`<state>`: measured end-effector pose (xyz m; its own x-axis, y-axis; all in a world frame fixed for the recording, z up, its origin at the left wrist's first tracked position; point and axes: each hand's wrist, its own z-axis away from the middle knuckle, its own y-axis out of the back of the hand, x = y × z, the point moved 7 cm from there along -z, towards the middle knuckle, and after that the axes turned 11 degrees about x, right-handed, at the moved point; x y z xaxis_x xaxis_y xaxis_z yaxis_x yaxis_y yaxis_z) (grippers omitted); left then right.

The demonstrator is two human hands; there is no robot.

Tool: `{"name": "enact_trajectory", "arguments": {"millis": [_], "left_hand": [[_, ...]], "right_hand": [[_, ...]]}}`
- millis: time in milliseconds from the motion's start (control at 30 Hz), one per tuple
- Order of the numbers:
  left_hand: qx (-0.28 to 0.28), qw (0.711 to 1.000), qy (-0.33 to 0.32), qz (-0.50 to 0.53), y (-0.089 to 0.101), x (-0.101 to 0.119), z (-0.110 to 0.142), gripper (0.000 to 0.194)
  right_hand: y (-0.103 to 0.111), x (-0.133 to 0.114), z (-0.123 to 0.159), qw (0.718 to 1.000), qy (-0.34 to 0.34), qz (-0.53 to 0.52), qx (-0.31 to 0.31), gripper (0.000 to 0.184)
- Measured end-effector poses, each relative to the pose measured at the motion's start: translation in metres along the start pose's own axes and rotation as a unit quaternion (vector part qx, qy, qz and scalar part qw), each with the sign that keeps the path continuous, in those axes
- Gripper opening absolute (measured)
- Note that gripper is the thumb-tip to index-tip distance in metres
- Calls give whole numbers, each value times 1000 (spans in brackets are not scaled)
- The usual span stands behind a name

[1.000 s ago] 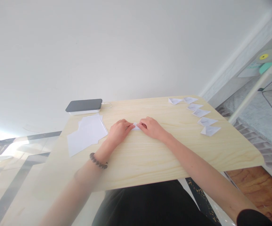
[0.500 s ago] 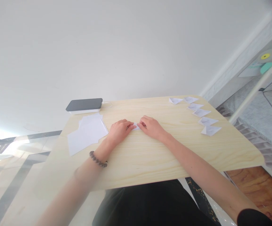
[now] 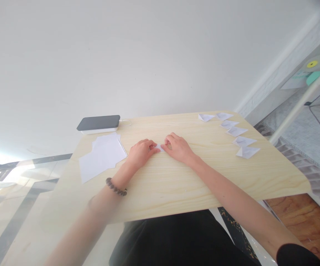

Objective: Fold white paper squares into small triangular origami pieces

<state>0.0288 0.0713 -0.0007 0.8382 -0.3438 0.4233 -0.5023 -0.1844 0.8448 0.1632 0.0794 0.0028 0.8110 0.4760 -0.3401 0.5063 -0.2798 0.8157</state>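
A small folded piece of white paper [image 3: 158,147] lies at the middle of the wooden table [image 3: 176,192], mostly covered by my fingers. My left hand [image 3: 142,152], with a beaded bracelet at the wrist, pinches its left end between thumb and fingers. At the right end, the thumb and bent fingers of my right hand [image 3: 176,147] close on the paper. Left of my hands is a loose stack of white paper sheets [image 3: 101,155]. Several folded paper boats [image 3: 236,131] stand in a curved row on the right side of the table.
A dark-topped, white-sided device [image 3: 99,123] with a white cable sits at the back left corner of the table. Behind the table rises a pale wall [image 3: 154,59]. A white metal pole [image 3: 292,111] slants past the table's right side.
My right hand's fingers have lifted and shifted slightly at the paper's right end. My left hand keeps its pinch in nearly the same place.
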Motion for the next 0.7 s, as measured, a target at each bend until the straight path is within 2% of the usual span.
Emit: {"name": "enact_trajectory", "arguments": {"millis": [233,367,467,700], "left_hand": [[5,1000,-2,3,1,2,-3,30],[21,995,-94,31,5,14,2,20],[16,986,-163,41,7,21,7,20],[27,975,-220,-22,8,29,8,25]], "right_hand": [[-1,6,-1,1000,-21,-5,-6,21],[-2,8,-1,1000,-9,-17,1,20],[0,9,0,999,-7,-34,9,18],[11,-1,4,990,54,-127,5,13]]}}
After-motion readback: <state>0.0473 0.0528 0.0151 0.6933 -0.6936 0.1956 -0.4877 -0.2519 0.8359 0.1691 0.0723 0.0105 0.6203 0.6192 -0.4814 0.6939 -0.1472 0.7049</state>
